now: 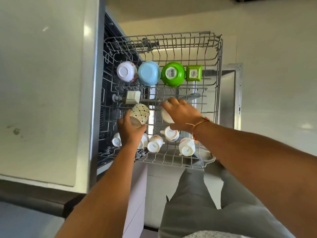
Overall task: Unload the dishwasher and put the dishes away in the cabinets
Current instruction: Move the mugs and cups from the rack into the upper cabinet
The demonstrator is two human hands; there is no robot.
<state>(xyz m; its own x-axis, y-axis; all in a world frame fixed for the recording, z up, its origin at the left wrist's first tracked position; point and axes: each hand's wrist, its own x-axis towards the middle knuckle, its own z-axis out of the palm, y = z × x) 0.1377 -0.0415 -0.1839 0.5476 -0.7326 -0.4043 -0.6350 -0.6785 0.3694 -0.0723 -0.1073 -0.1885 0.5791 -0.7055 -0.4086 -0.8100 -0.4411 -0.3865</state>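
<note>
While both hands reach into the pulled-out dishwasher rack (pixel 220 66), each one closes on a piece of crockery.
Nearest, small white cups (pixel 153 146) sit upside down along the rack's front; just beyond, the left hand (pixel 130 133) grips a patterned cup (pixel 139 114) tilted on its side; the right hand (pixel 181 115), apart from it, curls over a white bowl (pixel 167 115); lifting two at once, I'd judge, either could slip, or a forearm could knock the cups beneath; further in stands a cream square container (pixel 133 97); at the back a floral bowl (pixel 127 71), blue bowl (pixel 148 73), green bowl (pixel 172 74) and green square tub (pixel 193 73) wait inverted.
</note>
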